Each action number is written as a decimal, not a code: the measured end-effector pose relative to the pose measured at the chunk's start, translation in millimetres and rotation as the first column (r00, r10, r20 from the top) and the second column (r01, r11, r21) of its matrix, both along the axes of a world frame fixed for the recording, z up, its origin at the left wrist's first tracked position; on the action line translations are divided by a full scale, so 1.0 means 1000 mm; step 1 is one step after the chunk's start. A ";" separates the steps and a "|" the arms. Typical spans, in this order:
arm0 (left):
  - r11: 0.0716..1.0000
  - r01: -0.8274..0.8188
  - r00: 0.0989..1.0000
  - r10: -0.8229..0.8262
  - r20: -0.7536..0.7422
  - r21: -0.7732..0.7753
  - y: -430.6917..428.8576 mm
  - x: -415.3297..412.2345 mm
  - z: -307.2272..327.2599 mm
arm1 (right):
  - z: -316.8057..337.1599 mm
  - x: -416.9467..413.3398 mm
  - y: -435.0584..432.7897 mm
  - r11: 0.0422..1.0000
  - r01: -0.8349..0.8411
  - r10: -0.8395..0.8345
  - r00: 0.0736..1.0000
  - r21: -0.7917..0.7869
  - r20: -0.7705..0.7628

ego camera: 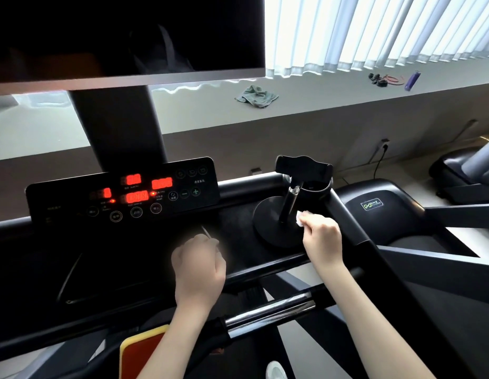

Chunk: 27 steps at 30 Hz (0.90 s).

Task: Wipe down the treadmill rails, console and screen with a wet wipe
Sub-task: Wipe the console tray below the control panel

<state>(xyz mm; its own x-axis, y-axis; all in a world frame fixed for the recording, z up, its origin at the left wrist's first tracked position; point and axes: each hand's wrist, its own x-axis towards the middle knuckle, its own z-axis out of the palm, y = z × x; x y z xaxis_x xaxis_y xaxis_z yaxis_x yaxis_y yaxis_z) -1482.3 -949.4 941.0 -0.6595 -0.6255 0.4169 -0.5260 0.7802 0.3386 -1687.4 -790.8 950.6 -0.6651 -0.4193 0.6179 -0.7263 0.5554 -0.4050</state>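
Note:
My right hand [322, 236] pinches a white wet wipe [302, 218] and presses it on the round base of a black phone holder stand [276, 222] that sits on the treadmill's console tray. My left hand [199, 266] hovers blurred over the tray's middle, fingers curled around something thin and pale that I cannot make out. The black console panel [73, 198] with red lit digits stands behind the tray. The dark screen [128, 36] fills the upper left. A black right rail [374, 255] runs down past my right wrist. A chrome grip bar [270, 310] lies under my arms.
A crumpled grey cloth [256, 96] lies on the window ledge. A purple bottle [412, 81] and dark small items [378, 79] sit farther right on the ledge. A cup holder [319, 187] is behind the stand. A red and yellow pad [142, 354] hangs below. Another machine [467, 170] stands at right.

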 end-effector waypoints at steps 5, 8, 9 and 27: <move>1.000 0.002 1.000 -0.002 -0.001 0.002 -0.001 -0.001 0.002 | 0.003 -0.001 0.021 0.999 0.019 -0.018 1.000 0.033 -0.009; 1.000 0.000 1.000 0.000 0.005 0.004 -0.001 0.000 0.001 | 0.003 -0.020 0.007 0.998 0.055 -0.055 0.998 0.035 0.023; 1.000 0.001 1.000 -0.001 0.008 0.004 -0.001 0.000 0.001 | 0.001 -0.024 0.005 0.998 0.047 -0.049 0.998 0.041 0.041; 1.000 -0.009 1.000 0.009 0.021 0.009 0.000 0.000 0.002 | 0.004 -0.023 0.023 0.948 0.155 -0.156 0.988 0.276 -0.017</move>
